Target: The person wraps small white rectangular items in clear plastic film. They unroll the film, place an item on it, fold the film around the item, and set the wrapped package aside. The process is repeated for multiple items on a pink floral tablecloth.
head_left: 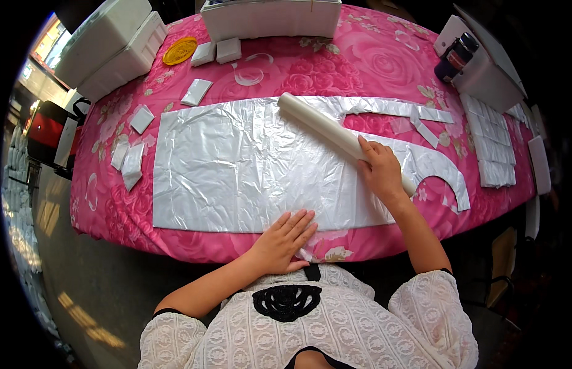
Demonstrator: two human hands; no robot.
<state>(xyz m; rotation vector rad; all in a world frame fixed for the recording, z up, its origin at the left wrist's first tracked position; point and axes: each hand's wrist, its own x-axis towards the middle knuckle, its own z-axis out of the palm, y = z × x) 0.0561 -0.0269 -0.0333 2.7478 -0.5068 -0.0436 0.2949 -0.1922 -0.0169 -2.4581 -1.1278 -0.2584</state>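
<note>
A thin white plastic apron (pixel 206 172) lies spread flat and creased on the table, its curved neck and strap parts toward the right. My left hand (pixel 283 243) rests palm down with fingers stretched over the apron's near edge. Lying slantwise across the apron is a long white tube (pixel 320 123), its far end up and to the left. My right hand (pixel 381 169) is wrapped over the tube near its right end. The fingers' undersides are hidden there.
A pink flowered cloth (pixel 132 212) covers the table. Several small folded white packets (pixel 197 92) lie at left. Foam boxes (pixel 270 21) stand behind, beside a yellow disc (pixel 179 51). At right are a dark bottle (pixel 456 57) and a stack of folded white plastic (pixel 490 144).
</note>
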